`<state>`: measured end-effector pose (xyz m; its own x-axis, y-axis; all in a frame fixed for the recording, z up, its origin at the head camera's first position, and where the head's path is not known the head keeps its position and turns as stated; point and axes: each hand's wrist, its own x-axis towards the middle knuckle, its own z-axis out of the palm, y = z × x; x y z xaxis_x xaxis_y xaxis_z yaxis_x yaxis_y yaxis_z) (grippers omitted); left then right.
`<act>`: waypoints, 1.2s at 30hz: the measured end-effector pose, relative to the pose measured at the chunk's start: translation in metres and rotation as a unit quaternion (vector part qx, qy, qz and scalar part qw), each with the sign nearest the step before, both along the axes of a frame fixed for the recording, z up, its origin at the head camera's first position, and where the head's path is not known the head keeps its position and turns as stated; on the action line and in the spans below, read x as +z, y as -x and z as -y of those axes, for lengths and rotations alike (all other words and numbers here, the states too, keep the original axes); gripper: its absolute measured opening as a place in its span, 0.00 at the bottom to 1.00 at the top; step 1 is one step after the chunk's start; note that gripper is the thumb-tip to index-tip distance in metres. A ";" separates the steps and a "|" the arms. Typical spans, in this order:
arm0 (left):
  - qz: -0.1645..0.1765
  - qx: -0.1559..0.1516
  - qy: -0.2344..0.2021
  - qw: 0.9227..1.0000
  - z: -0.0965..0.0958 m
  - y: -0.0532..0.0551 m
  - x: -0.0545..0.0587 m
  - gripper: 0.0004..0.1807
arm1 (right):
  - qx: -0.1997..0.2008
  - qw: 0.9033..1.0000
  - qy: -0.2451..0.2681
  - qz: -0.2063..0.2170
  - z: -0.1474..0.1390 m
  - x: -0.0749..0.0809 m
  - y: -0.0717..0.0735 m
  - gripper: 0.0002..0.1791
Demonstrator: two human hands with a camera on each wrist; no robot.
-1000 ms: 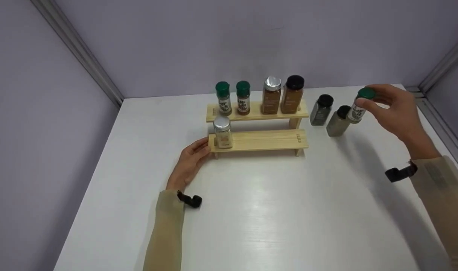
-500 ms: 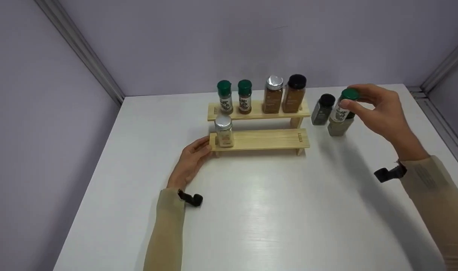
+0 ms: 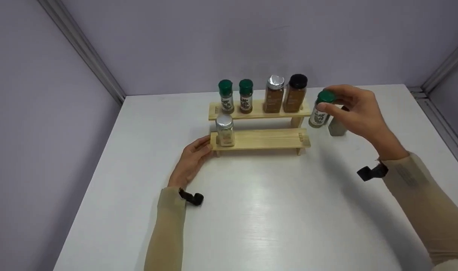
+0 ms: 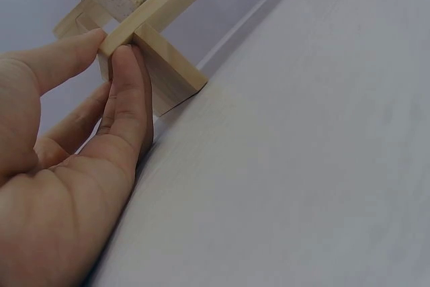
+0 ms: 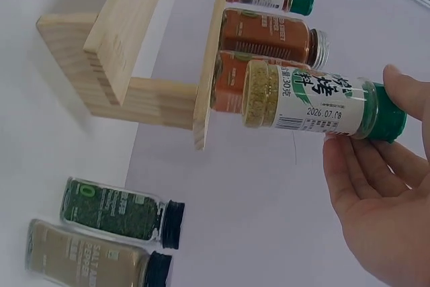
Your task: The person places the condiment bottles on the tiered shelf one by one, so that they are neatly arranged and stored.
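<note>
My right hand (image 3: 358, 113) pinches a green-capped spice jar (image 5: 316, 102) by its cap, off the table and just right of the wooden two-step spice rack (image 3: 266, 139). Yellowish grains show through its glass in the right wrist view. My left hand (image 3: 191, 162) grips the left end of the rack's lower step, thumb on top and fingers underneath, as the left wrist view shows. On that step, at its left end, stands a silver-capped jar (image 3: 225, 131). The upper step bears two green-capped jars (image 3: 246, 97), a silver-capped jar (image 3: 274, 96) and a black-capped jar (image 3: 295, 95).
Right of the rack, two black-capped jars stand on the white table (image 3: 251, 210): one with green flakes (image 5: 114, 213) and one greyish-beige (image 5: 84, 257). In the head view my right hand and its jar largely cover them. A wall (image 3: 176, 45) rises behind the rack.
My right hand has carried the green-capped jar leftward, past the two black-capped jars towards the rack. My left hand keeps its grip on the rack's end.
</note>
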<state>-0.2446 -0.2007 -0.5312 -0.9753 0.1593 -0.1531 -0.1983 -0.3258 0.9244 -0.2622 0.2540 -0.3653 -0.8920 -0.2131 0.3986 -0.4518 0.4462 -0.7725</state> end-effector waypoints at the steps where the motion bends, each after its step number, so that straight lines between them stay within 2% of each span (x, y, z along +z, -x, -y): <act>1: 0.000 0.000 0.000 1.000 0.000 0.000 0.000 0.28 | 0.010 1.000 0.005 -0.003 0.004 0.000 0.000 0.23; 6: -0.003 -0.004 -0.002 1.000 0.000 0.000 0.000 0.29 | 0.041 0.998 0.034 -0.014 0.024 0.001 -0.001 0.21; 14: 0.001 -0.001 0.002 1.000 0.001 0.001 0.000 0.28 | 0.074 0.996 0.056 -0.003 0.059 0.001 -0.002 0.20; 18: 0.001 -0.001 0.001 1.000 0.001 0.001 0.001 0.28 | 0.079 0.995 0.054 -0.003 0.073 0.003 -0.001 0.20; 24: -0.002 -0.006 -0.012 1.000 0.000 0.000 0.001 0.28 | 0.096 0.992 0.079 -0.005 0.089 0.002 0.002 0.19; 36: 0.000 -0.004 -0.004 1.000 0.001 0.002 0.001 0.28 | 0.106 0.990 0.095 0.005 0.113 -0.009 0.005 0.21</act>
